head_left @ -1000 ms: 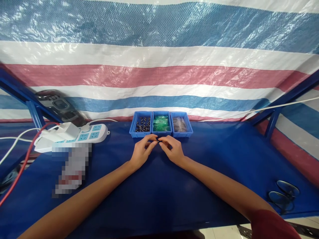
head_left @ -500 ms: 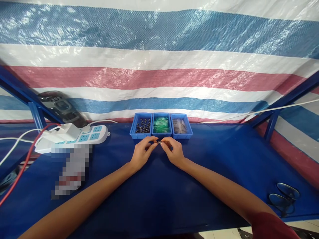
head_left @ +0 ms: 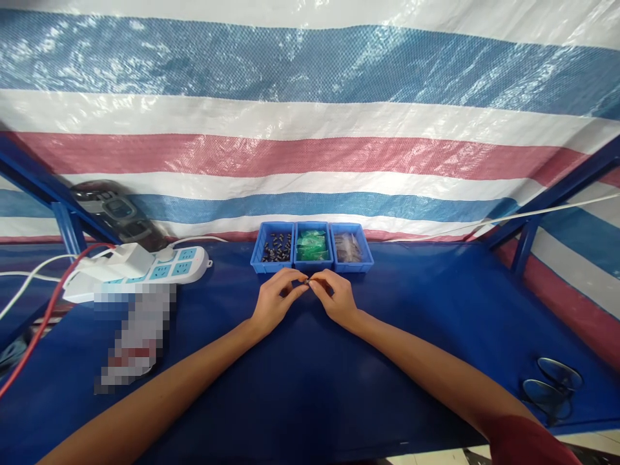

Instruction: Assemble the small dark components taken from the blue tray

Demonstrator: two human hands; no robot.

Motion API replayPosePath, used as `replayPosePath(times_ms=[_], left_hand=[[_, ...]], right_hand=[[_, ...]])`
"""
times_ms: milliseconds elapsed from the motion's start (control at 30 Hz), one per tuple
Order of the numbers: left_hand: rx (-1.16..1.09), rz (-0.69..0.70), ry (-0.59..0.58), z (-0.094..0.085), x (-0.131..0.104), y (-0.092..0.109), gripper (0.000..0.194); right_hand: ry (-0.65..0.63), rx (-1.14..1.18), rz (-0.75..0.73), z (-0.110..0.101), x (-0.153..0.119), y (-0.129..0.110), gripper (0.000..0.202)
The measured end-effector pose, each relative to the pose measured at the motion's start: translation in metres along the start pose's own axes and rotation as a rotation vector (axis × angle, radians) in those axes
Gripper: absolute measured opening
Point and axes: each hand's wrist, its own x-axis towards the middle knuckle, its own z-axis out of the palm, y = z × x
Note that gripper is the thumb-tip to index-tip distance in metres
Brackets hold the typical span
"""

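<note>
My left hand and my right hand meet fingertip to fingertip just in front of three blue bins. Pinched between them is a small dark metallic piece, too tiny and too covered by fingers to name its kind. Both hands have thumb and forefinger closed on it. The left bin has several small black-and-silver parts in it. Green plastic packets lie in the middle bin. Clear bags with brownish contents fill part of the right bin.
A white power strip with plugs and a red cable lies at the left, near a blurred-out grey object. Eyeglasses rest at the right on the blue table. Striped sheeting hangs behind.
The fingertips of both hands have drawn slightly closer together around the small piece. The whole view has shifted a little; the bins and other objects stay in place.
</note>
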Motion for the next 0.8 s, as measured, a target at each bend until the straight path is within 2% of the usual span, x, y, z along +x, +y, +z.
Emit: replayPosePath(times_ms=[600, 800], left_hand=[[0.002, 0.008, -0.004, 0.0003, -0.0008, -0.0002, 0.019], [-0.004, -0.05, 0.004, -0.0013, -0.0019, 0.0038, 0.019]], right_hand=[[-0.004, -0.007, -0.023, 0.0017, -0.0001, 0.0038, 0.028], [-0.017, -0.003, -0.027, 0.0009, 0.0005, 0.0027, 0.028]])
